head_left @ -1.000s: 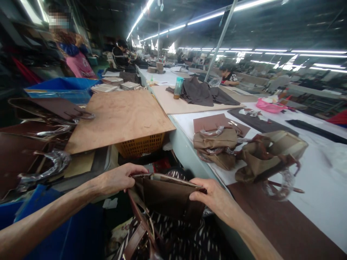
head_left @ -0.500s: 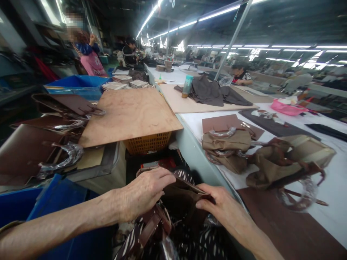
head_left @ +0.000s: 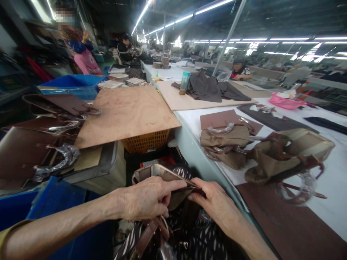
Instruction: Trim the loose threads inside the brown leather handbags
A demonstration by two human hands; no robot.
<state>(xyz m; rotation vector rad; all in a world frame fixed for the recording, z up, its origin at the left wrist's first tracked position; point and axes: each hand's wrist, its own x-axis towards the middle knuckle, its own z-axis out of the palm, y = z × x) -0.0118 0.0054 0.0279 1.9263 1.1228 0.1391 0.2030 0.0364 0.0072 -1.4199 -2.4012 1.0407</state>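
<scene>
Both hands hold a brown handbag [head_left: 151,172] over my lap, its mouth gaping toward the far side. My left hand [head_left: 148,198] is closed around the bag's near rim, index finger stretched along the edge. My right hand [head_left: 213,202] pinches the same rim from the right, fingertips meeting the left index finger. Brown straps [head_left: 146,236] of the bag hang below my left hand. Zebra-patterned cloth [head_left: 197,238] lies under the bag.
A plywood board [head_left: 126,113] rests on an orange basket [head_left: 145,141] ahead. Brown bags with plastic-wrapped handles [head_left: 62,159] pile at left beside blue bins [head_left: 67,86]. Tan bags [head_left: 282,159] lie on the white table [head_left: 330,184] at right. Other people work farther back.
The bag's mouth has opened wider and its rim has risen. My left hand has slid right along the rim until its index finger meets my right hand.
</scene>
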